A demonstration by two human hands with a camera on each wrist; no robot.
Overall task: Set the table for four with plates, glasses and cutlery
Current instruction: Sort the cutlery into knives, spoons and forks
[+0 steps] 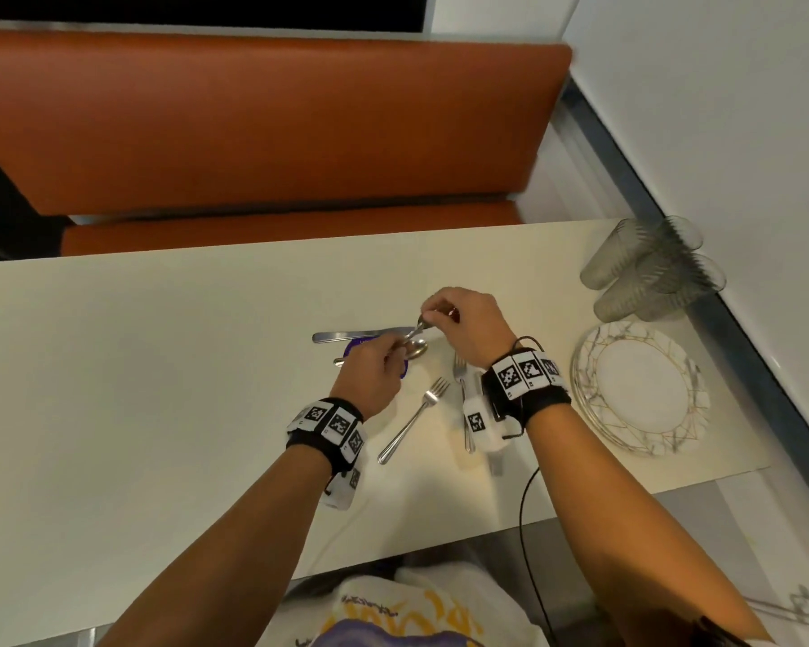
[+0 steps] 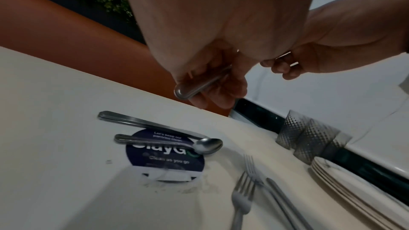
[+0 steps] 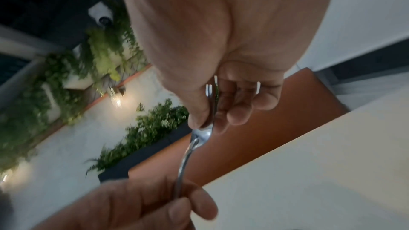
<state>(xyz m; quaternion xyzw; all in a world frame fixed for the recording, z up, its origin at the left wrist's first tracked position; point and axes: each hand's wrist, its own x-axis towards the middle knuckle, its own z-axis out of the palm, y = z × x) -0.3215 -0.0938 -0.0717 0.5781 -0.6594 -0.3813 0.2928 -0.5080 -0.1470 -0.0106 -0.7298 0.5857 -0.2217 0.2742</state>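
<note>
Table (image 1: 160,366): pale top, orange bench beyond; all tableware bunched at the right half, nothing laid out at any seat yet.
Plates (image 1: 645,389): marbled stack near the right edge, untouched.
Glasses (image 1: 645,268): ribbed tumblers lying nested on their sides, beyond the plates by the wall.
Loose cutlery: knife (image 2: 137,121) and spoon (image 2: 205,144) lie across a round blue sticker (image 2: 163,156); two forks (image 1: 416,422) lie nearer the person, one partly under the right wrist.
Left hand (image 1: 370,371): fingers curled round the handle end of a held utensil (image 3: 194,146).
Right hand (image 1: 463,319): thumb and fingers pinch the same utensil at its head end, above the table. Head hidden in the fingers; the right wrist view hints at tines, so likely a fork, not certain.
Step, as judged: sorting or passing one piece between hands, early in the task.
Doing it well: one hand should let go only once the other has a firm hold on the handle; keep the piece low over the table, clear of the spoon beneath.
</note>
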